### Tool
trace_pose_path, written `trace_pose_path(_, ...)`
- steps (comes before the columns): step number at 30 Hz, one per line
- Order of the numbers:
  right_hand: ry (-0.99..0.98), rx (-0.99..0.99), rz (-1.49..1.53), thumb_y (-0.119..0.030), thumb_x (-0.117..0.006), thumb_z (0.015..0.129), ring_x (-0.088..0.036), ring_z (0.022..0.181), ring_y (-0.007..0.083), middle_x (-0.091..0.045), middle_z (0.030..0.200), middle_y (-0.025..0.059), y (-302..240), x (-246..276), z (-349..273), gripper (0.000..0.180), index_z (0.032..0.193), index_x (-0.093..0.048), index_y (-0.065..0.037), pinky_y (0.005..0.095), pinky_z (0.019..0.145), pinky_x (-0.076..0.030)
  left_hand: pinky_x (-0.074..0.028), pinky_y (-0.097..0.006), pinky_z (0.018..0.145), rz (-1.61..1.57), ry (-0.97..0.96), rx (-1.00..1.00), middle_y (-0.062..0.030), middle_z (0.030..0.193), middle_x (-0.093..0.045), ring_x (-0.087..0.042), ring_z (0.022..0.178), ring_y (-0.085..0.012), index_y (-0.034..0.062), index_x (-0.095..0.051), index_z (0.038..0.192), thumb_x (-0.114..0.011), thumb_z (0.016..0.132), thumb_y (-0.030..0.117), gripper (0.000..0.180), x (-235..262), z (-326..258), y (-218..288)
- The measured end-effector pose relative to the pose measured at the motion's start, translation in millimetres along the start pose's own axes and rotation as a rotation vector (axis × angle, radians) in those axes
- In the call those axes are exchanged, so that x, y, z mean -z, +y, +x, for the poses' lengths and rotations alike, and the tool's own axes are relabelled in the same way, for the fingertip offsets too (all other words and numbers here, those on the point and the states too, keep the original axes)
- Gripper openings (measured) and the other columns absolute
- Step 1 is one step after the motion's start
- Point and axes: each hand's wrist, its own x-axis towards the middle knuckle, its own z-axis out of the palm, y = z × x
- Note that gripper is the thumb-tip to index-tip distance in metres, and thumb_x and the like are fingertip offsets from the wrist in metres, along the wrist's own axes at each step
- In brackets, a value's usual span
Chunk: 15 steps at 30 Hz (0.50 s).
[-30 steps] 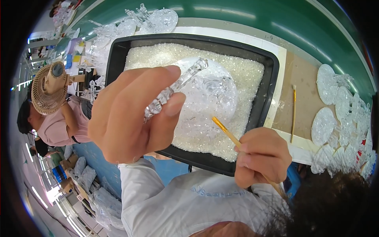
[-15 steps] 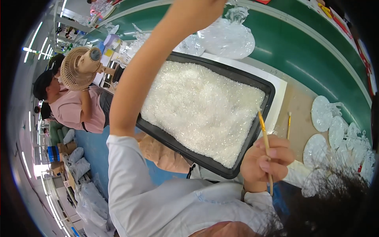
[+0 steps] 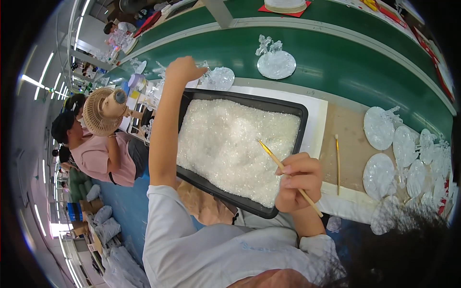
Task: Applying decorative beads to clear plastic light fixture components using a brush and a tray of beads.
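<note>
A tray (image 3: 249, 102) holds white grains (image 3: 225, 144); right hand (image 3: 300, 182), four o'clock, pinches a brush (image 3: 272, 155); left hand (image 3: 185, 69) outstretched, eleven o'clock, opening and grip unclear.

- Slim wooden paintbrush (image 3: 272, 155) with gold ferrule, slanted above white granules (image 3: 216, 139) in a black tray (image 3: 300, 127).
- Clear round disc (image 3: 221, 79), just beyond the tray's far edge.

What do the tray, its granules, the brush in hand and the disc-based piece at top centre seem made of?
Tray: probably plastic, satin black, with rounded, moulded-looking corners.
Granules: plastic or glass, glossy, judging by their pale sparkle.
Brush: likely wooden handle, smooth and pale tan; shiny gold-coloured ferrule, perhaps metal.
Disc-based piece: clear plastic or glass, glossy with bright highlights.
</note>
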Motion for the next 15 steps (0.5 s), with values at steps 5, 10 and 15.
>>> trace_pose_path(5,-0.008,0.031,0.031,0.009,-0.055,0.077,-0.059,0.071,0.0243,-0.058,0.095,0.0157,2.3,-0.5,-2.8,0.02,0.092,-0.056,-0.004,0.0327,0.06,-0.049,-0.056,-0.05,0.083,-0.289,0.077,0.016,-0.0322,0.088,-0.07,-0.071,0.086,-0.0466,-0.0029,-0.073,0.077,-0.071,0.08,0.04,0.043,-38.1,-2.5,-9.7)
trace_pose_path(10,0.052,0.048,0.038,0.006,-0.055,0.082,-0.061,0.068,0.0234,-0.057,0.097,0.0172,6.4,0.0,-3.7,0.013,0.091,-0.054,-0.003,0.0311,0.056,-0.05,-0.053,-0.053,0.071,-0.367,0.504,-0.246,-0.0242,0.078,-0.069,-0.067,0.076,-0.0467,-0.0019,-0.066,0.098,-0.064,0.094,0.028,0.03,-19.2,-11.2,35.8)
trace_pose_path(15,0.1,-0.011,0.128,0.0,-0.056,0.091,-0.065,0.07,0.0251,-0.057,0.102,0.0191,5.5,-0.1,-6.7,0.008,0.097,-0.051,-0.002,0.0319,0.058,-0.056,-0.052,-0.048,0.065,-0.495,0.702,-0.501,-0.0178,0.076,-0.068,-0.067,0.073,-0.0401,0.0038,-0.062,0.109,-0.066,0.095,0.019,0.021,37.6,-82.9,72.8)
